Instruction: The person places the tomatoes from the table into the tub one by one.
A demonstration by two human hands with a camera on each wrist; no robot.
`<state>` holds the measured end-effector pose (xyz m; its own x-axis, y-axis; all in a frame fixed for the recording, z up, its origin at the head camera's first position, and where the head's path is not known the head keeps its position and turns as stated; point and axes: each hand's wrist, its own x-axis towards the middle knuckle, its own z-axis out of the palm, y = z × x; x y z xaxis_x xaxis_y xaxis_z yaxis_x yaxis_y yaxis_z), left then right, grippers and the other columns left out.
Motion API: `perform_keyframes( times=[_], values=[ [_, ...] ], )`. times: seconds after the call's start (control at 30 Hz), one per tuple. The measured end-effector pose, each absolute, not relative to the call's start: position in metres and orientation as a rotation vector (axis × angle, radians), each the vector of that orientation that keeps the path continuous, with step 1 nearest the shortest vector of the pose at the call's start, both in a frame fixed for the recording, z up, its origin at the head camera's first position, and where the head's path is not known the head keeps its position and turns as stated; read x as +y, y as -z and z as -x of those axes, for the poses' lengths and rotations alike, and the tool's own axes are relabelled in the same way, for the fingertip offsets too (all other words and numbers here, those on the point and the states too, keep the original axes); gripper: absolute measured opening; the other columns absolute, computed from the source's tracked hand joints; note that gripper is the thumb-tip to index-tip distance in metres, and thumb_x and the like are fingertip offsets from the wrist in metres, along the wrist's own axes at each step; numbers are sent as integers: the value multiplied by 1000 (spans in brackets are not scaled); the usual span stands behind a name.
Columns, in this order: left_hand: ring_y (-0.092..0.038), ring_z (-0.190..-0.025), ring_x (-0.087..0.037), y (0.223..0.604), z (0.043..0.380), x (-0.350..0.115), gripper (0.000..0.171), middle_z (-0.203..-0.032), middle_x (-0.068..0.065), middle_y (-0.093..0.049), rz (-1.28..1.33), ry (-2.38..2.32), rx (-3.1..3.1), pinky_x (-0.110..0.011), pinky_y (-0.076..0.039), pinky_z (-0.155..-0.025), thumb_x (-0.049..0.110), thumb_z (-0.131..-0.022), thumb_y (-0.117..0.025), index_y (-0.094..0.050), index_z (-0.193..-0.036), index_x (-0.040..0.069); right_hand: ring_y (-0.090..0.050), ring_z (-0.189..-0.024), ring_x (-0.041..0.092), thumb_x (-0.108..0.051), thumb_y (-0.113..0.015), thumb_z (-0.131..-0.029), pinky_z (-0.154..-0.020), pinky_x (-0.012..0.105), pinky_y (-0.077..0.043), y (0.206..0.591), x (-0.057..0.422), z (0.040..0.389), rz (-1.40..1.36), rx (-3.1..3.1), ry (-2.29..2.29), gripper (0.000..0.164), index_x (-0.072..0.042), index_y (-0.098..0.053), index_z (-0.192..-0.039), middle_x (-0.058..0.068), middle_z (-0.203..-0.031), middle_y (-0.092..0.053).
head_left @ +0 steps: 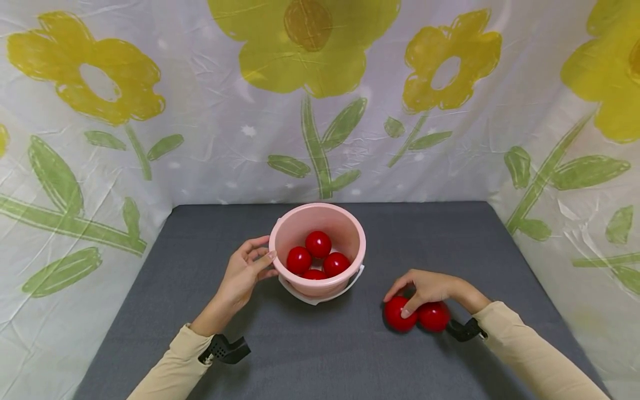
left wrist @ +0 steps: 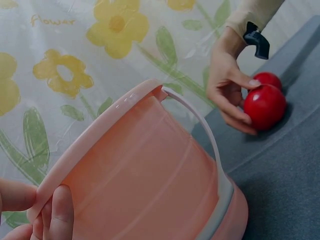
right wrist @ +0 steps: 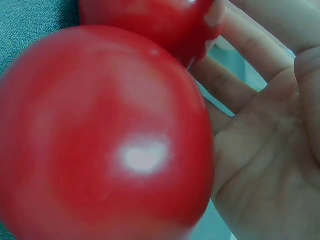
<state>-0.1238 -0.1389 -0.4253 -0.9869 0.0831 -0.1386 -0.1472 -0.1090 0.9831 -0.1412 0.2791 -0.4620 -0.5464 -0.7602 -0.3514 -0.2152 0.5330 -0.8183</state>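
Observation:
My left hand (head_left: 242,275) pinches the left rim of a pink bucket (head_left: 295,230), thumb over the edge and fingers beneath. Inside the bucket lie several shiny red balls (head_left: 318,244). To the right of it, my right hand (head_left: 434,286) grips one red ball (head_left: 396,315) on the table, thumb on its near side and fingertips on its far side. Another red ball (head_left: 434,318) sits beside that one, under the hand; it looms large as the near ball (right wrist: 105,140) in the right wrist view. Part of the gripped ball (right wrist: 145,22) shows behind it.
Dark grey cloth covers the table (head_left: 310,355). The bucket's white handle (head_left: 316,301) hangs down on its near side. Behind and at both sides hangs a pale sheet (head_left: 210,139) printed with yellow flowers. Each wrist wears a black camera mount (head_left: 227,350).

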Motion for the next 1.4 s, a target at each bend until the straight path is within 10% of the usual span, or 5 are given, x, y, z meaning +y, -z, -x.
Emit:
perform_keyframes(
  times=[1.4],
  values=[
    [-66, -76, -6, 423, 123, -138, 51, -101, -4, -59, 75, -2231, 1982, -23, -63, -69, 0, -95, -62, -41, -142, 0, -57, -119, 30, -20, -81, -82, -85, 28, -62, 316, 268, 199, 816, 2225, 893, 47, -11, -67, -126, 12, -129, -63]
  ],
)
